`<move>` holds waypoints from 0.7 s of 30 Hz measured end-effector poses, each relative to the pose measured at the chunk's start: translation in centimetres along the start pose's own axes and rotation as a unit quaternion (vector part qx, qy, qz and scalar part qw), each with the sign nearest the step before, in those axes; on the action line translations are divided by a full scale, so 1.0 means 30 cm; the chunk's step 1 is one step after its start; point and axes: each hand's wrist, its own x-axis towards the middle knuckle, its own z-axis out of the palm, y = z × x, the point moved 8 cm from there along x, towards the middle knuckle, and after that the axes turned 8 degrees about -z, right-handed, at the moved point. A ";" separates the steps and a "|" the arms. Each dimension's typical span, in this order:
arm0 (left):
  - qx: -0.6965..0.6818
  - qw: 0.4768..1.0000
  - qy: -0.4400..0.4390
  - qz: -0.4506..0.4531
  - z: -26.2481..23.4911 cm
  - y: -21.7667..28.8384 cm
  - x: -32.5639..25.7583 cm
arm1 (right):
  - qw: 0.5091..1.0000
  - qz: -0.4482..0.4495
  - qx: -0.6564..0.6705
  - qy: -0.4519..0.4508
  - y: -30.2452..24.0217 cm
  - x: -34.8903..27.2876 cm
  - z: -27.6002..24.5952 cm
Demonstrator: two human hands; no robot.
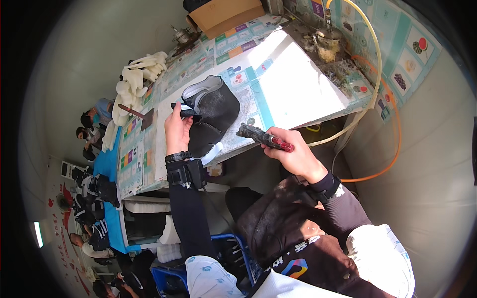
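A black ankle boot (216,107) with a pale, toothed sole edge sits on the worktable (256,94), toe toward me. Its grey-lined collar gapes at the top. My left hand (177,130) is closed on a black flap at the boot's left side, thumb and fingers pinching it. Whether that flap is the boot's tongue or a separate piece I cannot tell. Right of the boot, my right hand (293,153) grips a dark, crusted hand tool (262,137) with a red end. The tool's tip points at the boot and stands apart from it.
White shoe lasts or forms (130,87) pile along the table's left edge, beside a brown-handled flat scraper (144,118). A cardboard box (226,17) stands at the back. Yellow (378,64) and orange (397,134) hoses loop on the right. Several people work at far left.
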 end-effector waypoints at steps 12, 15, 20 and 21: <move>0.058 0.997 0.007 0.051 0.001 0.069 -0.019 | 0.991 0.066 -0.058 0.099 0.113 -0.034 -0.117; 0.173 0.978 0.050 0.102 -0.031 0.310 -0.067 | 0.989 0.085 0.050 0.111 0.058 -0.019 -0.137; 0.373 0.925 -0.073 0.028 0.127 0.330 0.066 | 0.991 0.072 0.097 0.054 0.015 -0.046 -0.087; 0.412 0.908 -0.079 0.005 0.112 0.288 0.112 | 0.996 0.042 0.077 0.017 -0.016 -0.047 -0.051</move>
